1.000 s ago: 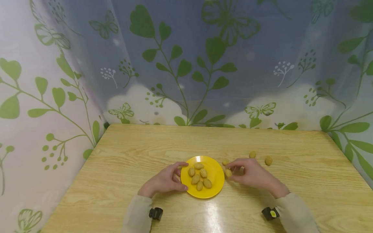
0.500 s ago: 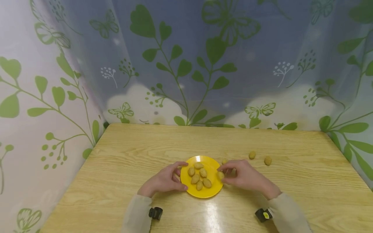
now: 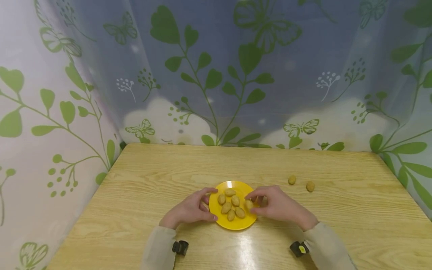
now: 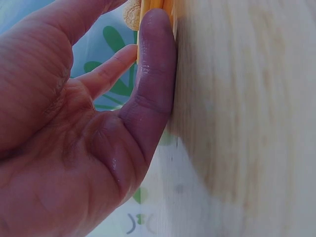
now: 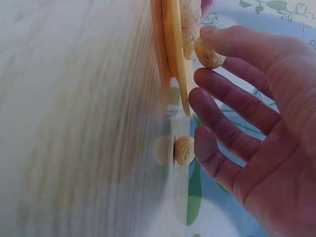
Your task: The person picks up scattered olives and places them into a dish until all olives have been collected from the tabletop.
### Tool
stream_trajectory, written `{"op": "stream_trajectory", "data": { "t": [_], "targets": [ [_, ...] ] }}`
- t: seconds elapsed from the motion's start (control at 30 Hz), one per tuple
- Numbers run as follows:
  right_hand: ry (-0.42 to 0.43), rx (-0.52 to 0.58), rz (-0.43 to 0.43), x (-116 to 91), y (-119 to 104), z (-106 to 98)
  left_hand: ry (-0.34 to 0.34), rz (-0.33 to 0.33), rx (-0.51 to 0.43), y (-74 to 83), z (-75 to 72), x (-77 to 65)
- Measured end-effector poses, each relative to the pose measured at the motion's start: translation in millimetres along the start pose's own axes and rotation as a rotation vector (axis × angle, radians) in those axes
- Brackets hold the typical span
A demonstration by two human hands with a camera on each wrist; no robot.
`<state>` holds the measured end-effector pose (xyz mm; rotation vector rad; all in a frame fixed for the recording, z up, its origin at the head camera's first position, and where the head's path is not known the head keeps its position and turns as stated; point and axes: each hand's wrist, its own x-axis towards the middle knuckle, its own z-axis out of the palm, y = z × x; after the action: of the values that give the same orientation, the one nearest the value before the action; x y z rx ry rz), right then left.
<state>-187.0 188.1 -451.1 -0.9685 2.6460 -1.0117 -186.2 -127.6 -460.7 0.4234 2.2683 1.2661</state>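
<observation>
A yellow plate (image 3: 245, 221) with several walnuts (image 3: 226, 207) on it sits on the table. My left hand (image 3: 190, 208) holds the plate's left rim, thumb at the near side and fingers at the far side. In the left wrist view, a finger reaches up to the plate's yellow edge (image 4: 140, 29). My right hand (image 3: 277, 204) pinches one walnut (image 5: 209, 54) between thumb and fingertips, over the plate's right part. Its other fingers are spread apart beside the rim. Another walnut (image 5: 185, 150) lies on the table close by these fingers, hidden behind the hand in the head view.
Two walnuts lie on the table farther right, one nearer (image 3: 291, 180) and one beyond it (image 3: 310, 186). The wooden table (image 3: 162, 168) ends at a curtain (image 3: 216, 75) printed with leaves and butterflies. Each wrist carries a small black device (image 3: 180, 247).
My right hand has moved left with the pinched walnut, from beside the plate to over its right part. My left hand and the plate stay put.
</observation>
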Motion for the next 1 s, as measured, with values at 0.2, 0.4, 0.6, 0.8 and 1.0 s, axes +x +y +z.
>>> {"op": "stream_trajectory", "data": {
  "t": [0.2,0.4,0.6,0.8,1.0],
  "targets": [
    [-0.034,0.006,0.010,4.5,-2.9,4.0,0.001,-0.012,0.004,0.1,0.4,0.1],
    [-0.053,0.003,0.011,7.6,-3.3,6.1,0.000,-0.014,0.008,-0.4,0.3,0.8],
    [-0.061,0.008,0.002,9.0,-5.0,6.0,0.001,-0.017,0.013,0.4,0.1,0.4],
    [-0.070,0.006,0.009,8.9,-6.5,5.6,0.004,-0.017,0.020,1.7,-0.1,-0.4],
    [-0.067,0.013,0.002,6.6,-7.5,3.3,0.005,-0.012,0.017,0.9,0.1,-0.4]
  ]
}}
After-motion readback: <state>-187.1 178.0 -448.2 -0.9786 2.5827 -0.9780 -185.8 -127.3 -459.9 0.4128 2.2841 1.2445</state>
